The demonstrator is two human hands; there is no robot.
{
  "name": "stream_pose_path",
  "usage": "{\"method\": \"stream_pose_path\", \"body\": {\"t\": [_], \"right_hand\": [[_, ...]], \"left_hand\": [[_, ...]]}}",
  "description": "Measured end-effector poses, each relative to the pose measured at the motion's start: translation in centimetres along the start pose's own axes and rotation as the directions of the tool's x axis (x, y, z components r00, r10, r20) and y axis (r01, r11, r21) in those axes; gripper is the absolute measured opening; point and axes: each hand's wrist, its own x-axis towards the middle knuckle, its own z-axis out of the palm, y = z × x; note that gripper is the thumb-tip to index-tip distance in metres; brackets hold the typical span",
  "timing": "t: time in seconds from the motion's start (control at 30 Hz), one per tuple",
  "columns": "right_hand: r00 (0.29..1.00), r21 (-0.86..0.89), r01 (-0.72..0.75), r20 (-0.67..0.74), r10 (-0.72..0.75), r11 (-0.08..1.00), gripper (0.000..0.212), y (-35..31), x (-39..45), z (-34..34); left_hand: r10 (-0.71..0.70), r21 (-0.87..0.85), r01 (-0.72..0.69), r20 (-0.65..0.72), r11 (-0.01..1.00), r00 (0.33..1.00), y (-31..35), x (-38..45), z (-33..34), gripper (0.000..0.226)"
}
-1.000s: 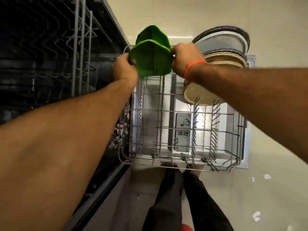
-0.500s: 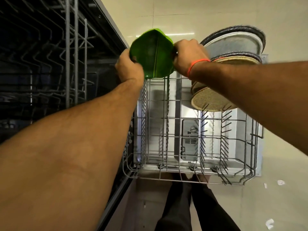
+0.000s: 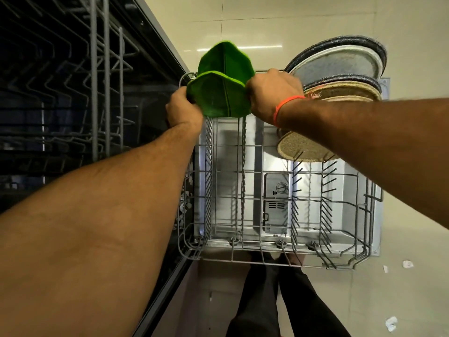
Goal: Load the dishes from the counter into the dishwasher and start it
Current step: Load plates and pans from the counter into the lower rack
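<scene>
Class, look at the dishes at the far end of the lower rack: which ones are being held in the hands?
The two green leaf-shaped plates, gripped between the left hand and right hand. The round grey and tan plates beside them stand untouched.

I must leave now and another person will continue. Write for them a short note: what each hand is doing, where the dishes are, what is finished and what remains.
Left hand: grips the left edge of the near green leaf-shaped plate.
Right hand: grips its right edge.
The plate is at the far left end of the pulled-out grey wire lower rack; whether it is seated, I cannot tell. A second green leaf-shaped plate stands behind it.
Done: round speckled grey and beige plates stand at the far right of the rack.
Left: settle this plate, load any remaining dishes, push the rack in, close the door, start the dishwasher.
</scene>
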Motion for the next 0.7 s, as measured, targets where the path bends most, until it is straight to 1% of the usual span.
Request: {"method": "stream_pose_path", "body": {"t": [0.13, 0.37, 0.5, 0.6, 0.7], "right_hand": [[0.999, 0.002, -0.043, 0.032, 0.043, 0.999, 0.025, 0.3, 0.4, 0.8], [0.985, 0.135, -0.149, 0.107, 0.135, 0.980, 0.025, 0.6, 1.5, 2.8], [0.981, 0.141, -0.167, 0.127, 0.149, 0.976, 0.025, 0.7, 1.6, 4.1], [0.974, 0.167, -0.198, 0.147, 0.174, 0.966, 0.027, 1.2, 1.6, 4.7], [0.963, 0.228, -0.213, 0.216, 0.164, 0.950, 0.030, 1.6, 1.6, 5.2]], "left_hand": [[0.016, 0.066, -0.020, 0.055, 0.998, 0.998, -0.5, 0.4, 0.6, 0.034], [0.019, 0.120, -0.026, 0.063, 0.992, 0.998, -0.9, 0.8, 1.5, 0.034], [0.001, 0.168, -0.020, 0.114, 0.986, 0.994, -1.2, 1.0, 1.8, 0.034], [-0.009, 0.158, -0.013, 0.139, 0.987, 0.990, -1.2, 0.9, 2.2, 0.033], [-0.024, 0.140, 0.005, 0.136, 0.990, 0.990, -0.7, 0.6, 2.4, 0.033]]}}
